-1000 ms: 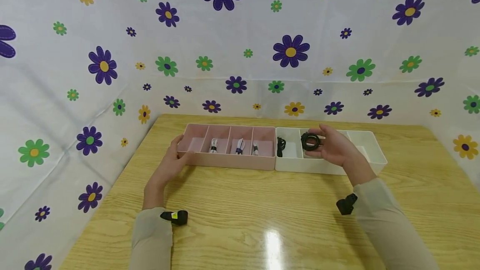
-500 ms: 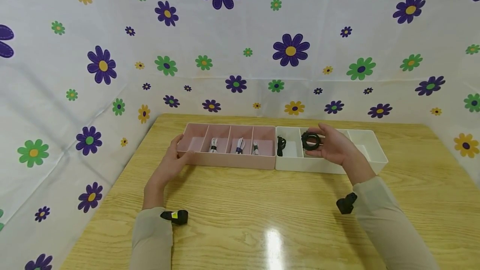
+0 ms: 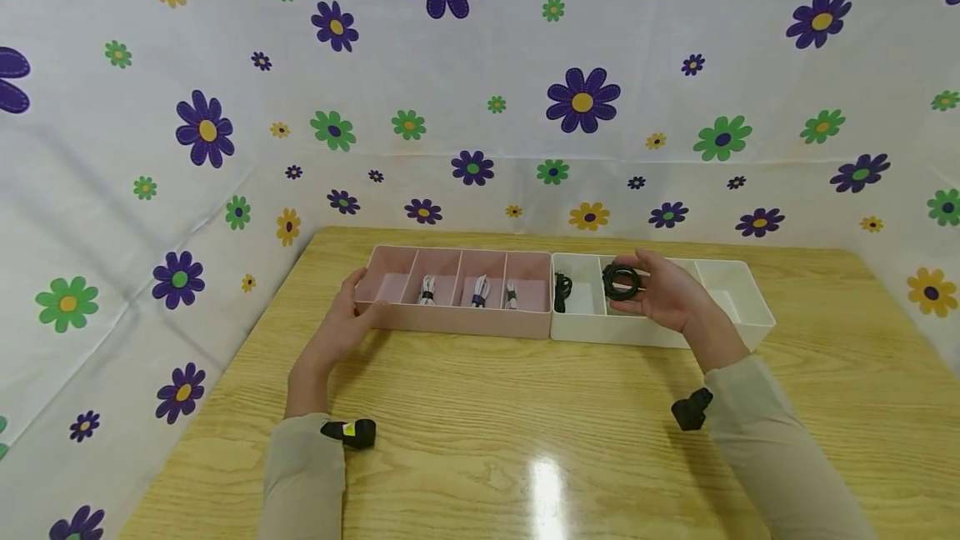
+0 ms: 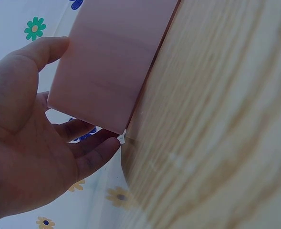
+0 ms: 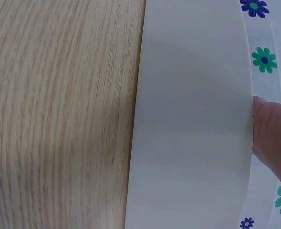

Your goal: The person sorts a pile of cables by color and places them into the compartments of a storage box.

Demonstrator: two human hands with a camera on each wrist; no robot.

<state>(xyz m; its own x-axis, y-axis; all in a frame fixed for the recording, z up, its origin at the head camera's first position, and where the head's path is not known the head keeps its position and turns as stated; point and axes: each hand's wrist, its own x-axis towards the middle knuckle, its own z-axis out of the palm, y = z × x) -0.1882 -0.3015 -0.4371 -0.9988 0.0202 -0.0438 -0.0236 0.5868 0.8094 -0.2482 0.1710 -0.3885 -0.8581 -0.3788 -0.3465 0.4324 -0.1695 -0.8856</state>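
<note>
In the head view my left hand (image 3: 347, 325) holds the left end of a long pink divided box (image 3: 465, 323). The left wrist view has the thumb at the box's front edge and the fingers around its end wall. My right hand (image 3: 671, 294) holds a coiled black cable (image 3: 621, 282) over the second compartment from the left of a white divided box (image 3: 600, 329). The right wrist view shows only the thumb (image 5: 274, 136) at the white rim; the front wall hides the cable there. Another black cable (image 3: 562, 292) lies in the white box's leftmost compartment.
Bundled white cables, one with a black tie (image 3: 427, 291), one with a purple tie (image 3: 480, 292) and a smaller one (image 3: 512, 297), sit in separate pink compartments. Both boxes stand end to end on a wooden table (image 3: 480, 407). A flowered cloth (image 3: 510, 40) hangs behind.
The coiled black cable in my right hand has shifted very slightly in its tilt. Otherwise both hands and both boxes keep their places.
</note>
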